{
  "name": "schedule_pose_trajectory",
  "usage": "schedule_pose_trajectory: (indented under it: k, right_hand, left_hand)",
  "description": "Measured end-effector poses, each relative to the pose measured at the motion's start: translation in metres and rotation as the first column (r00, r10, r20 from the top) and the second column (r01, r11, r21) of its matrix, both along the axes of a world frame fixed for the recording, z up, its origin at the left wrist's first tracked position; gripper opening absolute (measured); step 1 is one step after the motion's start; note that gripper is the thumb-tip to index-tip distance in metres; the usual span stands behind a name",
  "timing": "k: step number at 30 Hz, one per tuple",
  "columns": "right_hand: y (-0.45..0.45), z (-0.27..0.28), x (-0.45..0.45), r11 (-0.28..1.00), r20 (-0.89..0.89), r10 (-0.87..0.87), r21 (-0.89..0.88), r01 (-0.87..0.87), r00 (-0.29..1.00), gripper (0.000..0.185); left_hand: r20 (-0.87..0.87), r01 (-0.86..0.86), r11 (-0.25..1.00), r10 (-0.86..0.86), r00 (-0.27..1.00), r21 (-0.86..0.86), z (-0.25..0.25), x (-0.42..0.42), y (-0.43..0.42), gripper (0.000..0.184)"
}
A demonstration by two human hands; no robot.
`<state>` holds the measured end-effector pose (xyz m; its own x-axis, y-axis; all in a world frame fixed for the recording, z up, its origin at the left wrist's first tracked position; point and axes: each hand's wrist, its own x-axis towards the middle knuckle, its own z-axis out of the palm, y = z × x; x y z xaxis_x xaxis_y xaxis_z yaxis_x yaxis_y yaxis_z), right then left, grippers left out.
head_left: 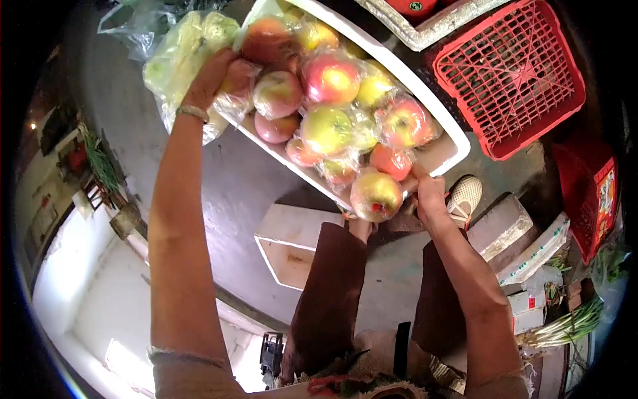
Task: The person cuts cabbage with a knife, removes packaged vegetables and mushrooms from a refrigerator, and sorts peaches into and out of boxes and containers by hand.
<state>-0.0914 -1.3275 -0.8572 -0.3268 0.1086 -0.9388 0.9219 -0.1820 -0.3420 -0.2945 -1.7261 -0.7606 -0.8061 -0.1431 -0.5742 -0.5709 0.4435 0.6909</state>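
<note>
A white foam box [446, 159] full of apples, many in clear plastic wrap, lies slantwise across the upper middle. My left hand [211, 76] is closed at its left end, the fingers curled over the rim beside a wrapped apple [236, 85]. At the near right corner, my right hand [428, 191] grips the box edge, its fingertips partly hidden. Close to that hand sit a red wrapped apple [391, 161] and a yellowish apple [376, 195] at the near rim. Clear bags of pale green produce [189, 56] lie beyond my left hand.
A red plastic basket [515, 80] stands at upper right, with a red box [588, 199] below it. Another white foam box [289, 243] sits on the floor by my legs. Foam pieces [498, 226] and green onions [571, 322] lie at right.
</note>
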Motion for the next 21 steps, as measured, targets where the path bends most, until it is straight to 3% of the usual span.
schedule_pose_trajectory:
  k: [2,4,6,7,8,9,12,13,14,16,18,21]
  right_hand:
    - [0.011,0.001,0.015,0.998,-0.012,0.053,0.031,-0.053,0.999,0.02]
    - [0.022,0.003,0.029,0.995,-0.057,-0.09,-0.046,0.088,0.994,0.022]
    - [0.035,-0.004,0.037,0.994,-0.103,-0.103,-0.047,0.098,0.989,0.024]
    - [0.041,-0.005,0.041,0.999,-0.089,-0.013,-0.031,0.01,0.996,0.022]
    - [0.044,-0.002,0.041,0.997,-0.072,0.079,-0.017,-0.08,0.994,0.021]
    - [0.043,0.006,0.033,0.991,0.009,0.136,0.0,-0.136,0.991,0.022]
    - [0.047,-0.019,0.046,0.969,-0.03,0.215,0.131,-0.209,0.976,0.026]
    - [0.051,-0.021,0.048,0.964,-0.019,0.244,0.117,-0.24,0.97,0.031]
    - [0.057,-0.058,0.076,0.926,-0.108,0.273,0.298,-0.231,0.956,0.032]
    - [0.054,-0.037,0.058,0.949,-0.054,0.273,0.181,-0.26,0.96,0.024]
    - [0.049,-0.005,0.036,0.974,0.024,0.21,0.085,-0.211,0.977,0.025]
    - [0.069,-0.008,0.032,0.944,0.006,0.272,-0.193,-0.266,0.962,0.054]
  left_hand:
    - [-0.113,0.335,0.91,-0.369,0.922,-0.245,-0.03,0.024,-0.034,0.035]
    - [0.051,-0.019,0.996,0.024,0.998,-0.089,-0.024,0.054,-0.015,0.037]
    - [0.107,-0.008,0.989,0.024,0.994,-0.147,-0.035,0.084,-0.02,0.039]
    - [0.121,-0.066,0.967,0.098,0.988,-0.244,-0.046,0.102,-0.028,0.039]
    - [0.078,-0.087,0.986,0.099,0.992,-0.145,-0.047,0.111,-0.026,0.039]
    - [0.071,-0.036,0.986,0.048,0.996,-0.165,-0.048,0.11,-0.03,0.038]
    - [0.095,0.063,0.988,-0.051,0.994,-0.138,-0.05,0.087,-0.031,0.032]
    - [0.224,-0.015,1.0,0.018,0.974,-0.012,-0.032,0.07,-0.008,0.033]
    - [0.289,-0.161,0.964,0.096,0.953,0.211,-0.036,0.068,-0.015,0.037]
    - [0.336,-0.376,0.874,0.27,0.902,0.306,-0.024,0.063,0.01,0.042]
    - [0.321,-0.342,0.886,0.24,0.916,0.313,-0.026,0.067,0.007,0.045]
    - [0.279,-0.284,0.911,0.201,0.939,0.3,-0.034,0.074,-0.006,0.048]
